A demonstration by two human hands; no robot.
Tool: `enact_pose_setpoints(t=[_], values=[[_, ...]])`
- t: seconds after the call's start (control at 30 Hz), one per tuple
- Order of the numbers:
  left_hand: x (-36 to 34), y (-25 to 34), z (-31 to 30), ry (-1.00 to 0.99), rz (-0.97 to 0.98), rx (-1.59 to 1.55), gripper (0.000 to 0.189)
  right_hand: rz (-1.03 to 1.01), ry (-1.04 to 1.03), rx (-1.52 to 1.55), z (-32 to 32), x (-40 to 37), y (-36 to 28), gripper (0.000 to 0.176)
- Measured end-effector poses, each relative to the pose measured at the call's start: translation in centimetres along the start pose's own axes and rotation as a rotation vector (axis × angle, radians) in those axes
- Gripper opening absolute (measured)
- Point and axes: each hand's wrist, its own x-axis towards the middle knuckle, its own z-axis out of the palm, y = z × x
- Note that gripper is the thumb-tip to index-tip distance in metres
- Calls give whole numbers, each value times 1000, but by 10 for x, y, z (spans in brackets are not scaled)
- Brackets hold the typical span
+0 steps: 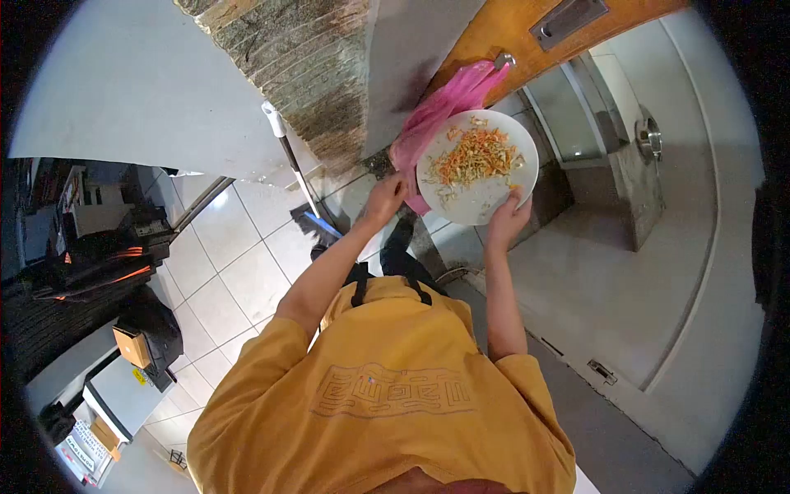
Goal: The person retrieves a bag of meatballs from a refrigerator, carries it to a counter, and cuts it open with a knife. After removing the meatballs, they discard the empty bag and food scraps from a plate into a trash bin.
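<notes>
A white plate (pixel 471 196) with shredded vegetables (pixel 480 158), orange and pale green, is tilted in front of me. My right hand (pixel 508 221) grips its near right rim, with the thumb on top. The pink plastic bag (pixel 448 99) hangs from a door knob (pixel 504 60) and runs down behind the plate's left side. My left hand (pixel 387 200) is closed at the bag's lower left edge, fingers pinched on the plastic. Most of the shreds lie at the middle and far part of the plate. The bag's opening is hidden.
A broom (pixel 314 221) with a white-tipped handle leans by the stone-clad wall (pixel 304 66). The orange wooden door (pixel 559 41) is ahead, and a pale metal door (pixel 642 288) stands to the right. Black bags and boxes (pixel 132 346) are at left on the tiled floor (pixel 218 255).
</notes>
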Motion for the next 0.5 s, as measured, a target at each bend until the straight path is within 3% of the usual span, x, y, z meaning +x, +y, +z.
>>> enact_pose_setpoints(t=[0.17,0.27,0.33,0.5], values=[[-8,20,-1,8,25,-6,14,-146,43,-131,7,-6,-35,37],[-20,32,0,14,20,-56,14,5,5,-120,5,-11,-55,33],[-22,41,0,2,5,-68,15,-235,0,-227,8,-7,-50,30],[-30,47,-7,27,-13,-136,18,-206,-45,-336,21,-10,-57,30]])
